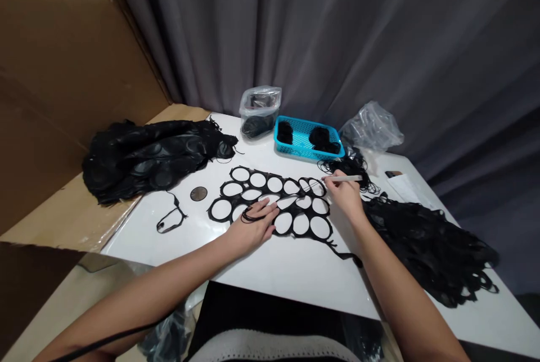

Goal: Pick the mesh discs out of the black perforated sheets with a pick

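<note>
A black sheet punched with rows of large round holes [266, 183] lies spread on the white table. My left hand [252, 226] rests flat on its near edge, fingers stretched out. Thin black loops [250, 215] lie at those fingers; whether they are held is unclear. My right hand [346, 196] is closed around a slim white pen-like tool [352, 178] at the sheet's right end. Fine dark lines run between the tool's tip and the sheet, too small to make out. Left of the sheet lie a dark round disc [198, 193] and a black strip loop [171, 221].
At left is a pile of black sheets [156, 153] by a cardboard panel [63, 63]. Behind stand a clear container [260, 110] and a blue basket [295, 152] holding black bundles. At right are a plastic bag [373, 127], black cords [354, 168] and a black scrap heap [430, 246].
</note>
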Demonstrator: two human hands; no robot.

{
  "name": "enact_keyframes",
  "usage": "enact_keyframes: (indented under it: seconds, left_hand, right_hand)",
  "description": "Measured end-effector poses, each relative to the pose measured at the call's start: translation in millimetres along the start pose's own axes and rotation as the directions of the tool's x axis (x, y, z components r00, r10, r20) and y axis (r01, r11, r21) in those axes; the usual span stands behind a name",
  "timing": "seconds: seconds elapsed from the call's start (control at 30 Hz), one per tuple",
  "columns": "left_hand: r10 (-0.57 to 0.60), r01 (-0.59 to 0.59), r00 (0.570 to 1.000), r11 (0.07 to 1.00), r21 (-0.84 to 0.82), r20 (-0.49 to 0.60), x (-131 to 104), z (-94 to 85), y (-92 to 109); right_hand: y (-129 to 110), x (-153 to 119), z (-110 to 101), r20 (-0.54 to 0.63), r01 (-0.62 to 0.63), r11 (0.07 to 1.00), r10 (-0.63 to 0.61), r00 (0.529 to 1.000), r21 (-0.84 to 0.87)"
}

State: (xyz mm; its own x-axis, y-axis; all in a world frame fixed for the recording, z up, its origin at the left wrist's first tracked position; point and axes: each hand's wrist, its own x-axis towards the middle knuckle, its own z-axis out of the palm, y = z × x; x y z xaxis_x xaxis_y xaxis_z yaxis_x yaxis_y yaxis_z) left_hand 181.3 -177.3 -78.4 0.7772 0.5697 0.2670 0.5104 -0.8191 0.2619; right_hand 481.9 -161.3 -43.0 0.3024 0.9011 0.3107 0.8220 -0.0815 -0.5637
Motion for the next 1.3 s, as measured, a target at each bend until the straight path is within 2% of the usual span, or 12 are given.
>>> enact_keyframes:
  seconds: [0.07,0.17,0.23,0.3,0.4,0.5,0.6,0.67,0.8,1.2,1.3]
  left_hand:
    - [-0.009,0.009,1.000,1.000,-0.020,-0.001,0.5,1.7,-1.6]
    - [-0.022,0.022,1.000,0.998,-0.062,-0.002,2.3,2.4,-4.4]
    - [-0.030,0.031,1.000,0.995,-0.093,0.009,2.5,-0.8,-4.0]
    - [-0.052,0.052,0.999,0.993,-0.110,-0.002,0.0,-7.1,0.5]
    - [-0.044,0.040,0.998,0.995,-0.096,-0.039,-10.2,-16.4,16.1]
    - [0.027,-0.028,0.999,0.999,-0.030,-0.037,-24.8,-16.8,35.7]
    - [0.036,-0.032,0.996,0.998,0.048,-0.084,-36.9,-7.1,48.4]
    - [0.028,-0.019,0.992,0.997,0.072,-0.124,-41.8,0.6,50.6]
    - [0.029,-0.015,0.989,0.996,0.091,-0.147,-45.4,8.5,47.6]
    - [0.058,-0.036,0.982,0.992,0.123,-0.180,-45.7,9.4,46.4]
    - [0.062,-0.038,0.981,0.991,0.131,-0.182,-46.1,10.0,46.0]
  right_hand:
    - [6.6,-1.7,-9.6,-0.017,-0.018,1.000,0.017,1.000,-0.018]
    - [15.0,-4.9,-22.8,-0.172,-0.091,0.987,0.067,0.983,-0.133]
    - [16.9,-6.5,-28.8,-0.208,-0.140,0.984,0.115,0.971,-0.110]
    - [11.1,-11.8,-29.5,-0.118,-0.147,0.989,0.148,0.982,0.019]
    - [-14.1,-32.9,-19.9,0.129,-0.161,0.941,0.127,0.983,0.298]
    - [-46.8,-64.9,-4.7,0.350,-0.190,0.857,0.013,0.937,0.478]
    - [-68.8,-94.3,6.9,0.465,-0.168,0.855,-0.093,0.880,0.490]
    - [-74.3,-107.4,11.7,0.483,-0.134,0.877,-0.122,0.867,0.462]
    - [-73.0,-118.3,17.3,0.464,-0.091,0.896,-0.136,0.875,0.434]
    - [-71.8,-123.7,19.7,0.444,-0.096,0.893,-0.123,0.888,0.439]
    - [-71.2,-124.1,19.9,0.432,-0.050,0.907,-0.150,0.889,0.418]
